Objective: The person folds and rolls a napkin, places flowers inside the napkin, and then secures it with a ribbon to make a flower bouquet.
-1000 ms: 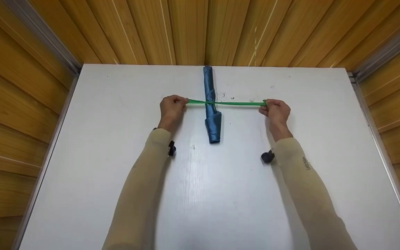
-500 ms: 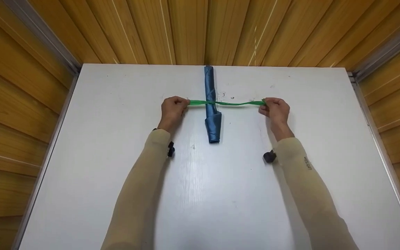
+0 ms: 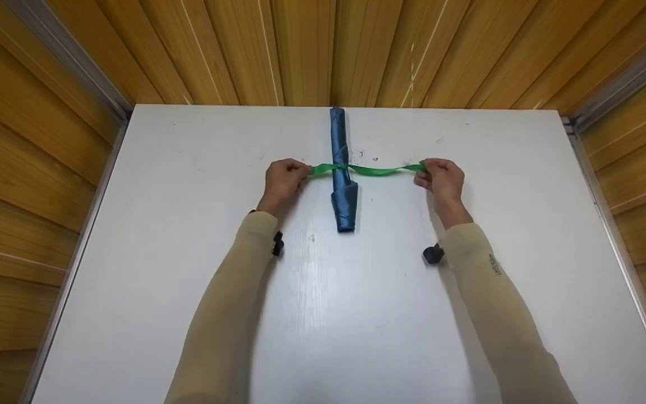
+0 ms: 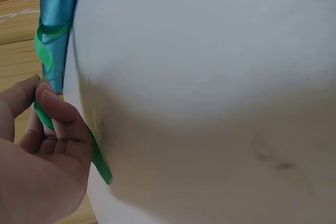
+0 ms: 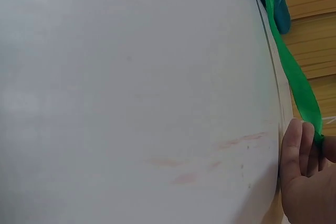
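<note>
A rolled blue satin cloth (image 3: 345,207) lies lengthwise on the white table, its near end wider than the far one. Across its middle runs a green ribbon (image 3: 379,171), crossed over on top of the roll. My left hand (image 3: 285,182) pinches the ribbon's left end between thumb and forefinger; in the left wrist view a loose tail of ribbon (image 4: 101,163) hangs out below the fingers. On the other side my right hand (image 3: 442,182) pinches the right end, with the ribbon (image 5: 302,85) sagging slightly toward the roll. Neither hand touches the cloth.
The white table (image 3: 323,314) carries faint marks and small dark specks around the roll. Wood-panelled walls (image 3: 300,50) stand behind it and at both sides. A small black camera (image 3: 433,254) sits at the right wrist, another (image 3: 278,245) at the left.
The ribbon was stretched straight and taut; now it is slack and wavy. Both hands have come slightly inward toward the roll, still pinching its ends. The roll has barely moved.
</note>
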Available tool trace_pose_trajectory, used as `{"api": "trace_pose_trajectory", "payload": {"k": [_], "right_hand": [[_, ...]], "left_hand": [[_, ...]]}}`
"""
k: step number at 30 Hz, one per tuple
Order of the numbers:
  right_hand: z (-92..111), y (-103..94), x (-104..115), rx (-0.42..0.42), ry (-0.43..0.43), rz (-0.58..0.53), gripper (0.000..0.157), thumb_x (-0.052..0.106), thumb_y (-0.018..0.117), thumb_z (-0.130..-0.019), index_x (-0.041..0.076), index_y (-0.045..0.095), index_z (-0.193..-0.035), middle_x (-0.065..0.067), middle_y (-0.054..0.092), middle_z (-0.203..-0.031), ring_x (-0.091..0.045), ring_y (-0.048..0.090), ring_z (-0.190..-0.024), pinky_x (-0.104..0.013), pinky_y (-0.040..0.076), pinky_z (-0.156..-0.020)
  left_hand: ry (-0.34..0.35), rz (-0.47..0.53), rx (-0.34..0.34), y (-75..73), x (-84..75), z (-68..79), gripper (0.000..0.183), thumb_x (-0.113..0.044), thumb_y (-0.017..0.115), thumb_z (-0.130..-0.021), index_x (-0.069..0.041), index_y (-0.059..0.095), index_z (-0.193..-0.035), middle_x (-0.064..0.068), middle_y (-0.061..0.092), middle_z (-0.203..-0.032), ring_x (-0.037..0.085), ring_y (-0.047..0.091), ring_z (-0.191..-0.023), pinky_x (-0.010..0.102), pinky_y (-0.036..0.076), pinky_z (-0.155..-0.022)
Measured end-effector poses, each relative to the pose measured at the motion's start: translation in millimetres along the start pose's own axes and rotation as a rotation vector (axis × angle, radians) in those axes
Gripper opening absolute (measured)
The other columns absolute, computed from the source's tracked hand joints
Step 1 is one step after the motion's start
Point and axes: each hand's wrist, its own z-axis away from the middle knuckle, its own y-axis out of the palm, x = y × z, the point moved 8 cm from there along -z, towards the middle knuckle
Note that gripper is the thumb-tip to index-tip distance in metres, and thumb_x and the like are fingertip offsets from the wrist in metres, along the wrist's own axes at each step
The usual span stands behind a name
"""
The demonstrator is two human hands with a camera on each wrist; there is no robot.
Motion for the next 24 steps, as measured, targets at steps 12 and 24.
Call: {"api": "trace_pose_trajectory", "payload": {"k": [12,24], "right_hand": [[1.2,-0.2,0.1,-0.01,-0.039,0.031,0.012,0.01,0.061,-0.109,0.001,0.063,-0.117,-0.012,0.067,-0.111,-0.017,0.069,-0.086,-0.029,0.061,-0.079],[7.4,28.0,-4.8,0.108,-0.079,0.134,0.015,0.01,0.062,-0.108,-0.002,0.063,-0.117,-0.014,0.068,-0.11,-0.016,0.069,-0.083,-0.026,0.061,-0.078]], "left_hand": [[-0.019,-0.046,-0.016,-1.5,3.6,0.5,0.023,-0.026,0.073,-0.103,-0.005,0.078,-0.104,0.005,0.067,-0.093,0.015,0.056,-0.076,0.026,0.047,-0.065],[0.004,-0.081,0.031,8.9,-1.1,-0.9,0.017,-0.022,0.077,-0.098,-0.006,0.08,-0.102,0.005,0.069,-0.099,0.017,0.056,-0.087,0.026,0.046,-0.069]]}}
